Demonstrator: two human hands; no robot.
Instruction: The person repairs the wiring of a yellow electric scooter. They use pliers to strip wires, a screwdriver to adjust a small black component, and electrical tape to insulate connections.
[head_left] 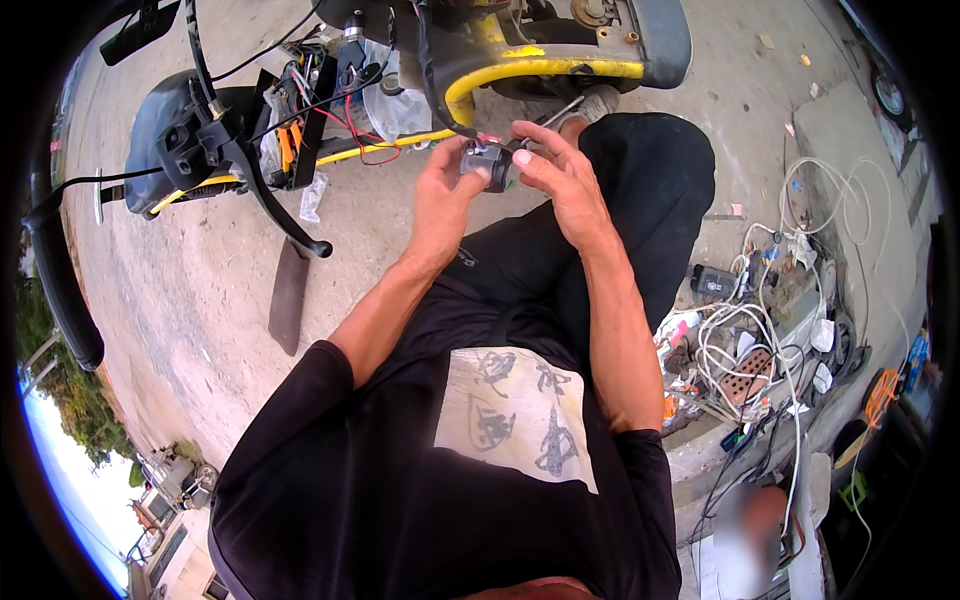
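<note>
A small boxy dark grey device point(488, 166), with thin wires at its top, sits between my two hands in front of the yellow vehicle frame point(545, 70). My left hand point(445, 188) is closed on its left side, with the thumb pressed on its face. At its right edge, the thumb and bent fingers of my right hand point(562, 182) close around a small dark part I cannot make out. A thin metal rod shows just beyond the right fingers; whether it is held cannot be told.
Handlebar parts with a brake lever point(262, 190) stand at left, beside a black tray point(318, 120) of tools and red wires. A flat brown strip point(289, 297) lies on the concrete. Tangled white cable point(735, 335) and scrap fill the right side. Another person is partly visible lower right.
</note>
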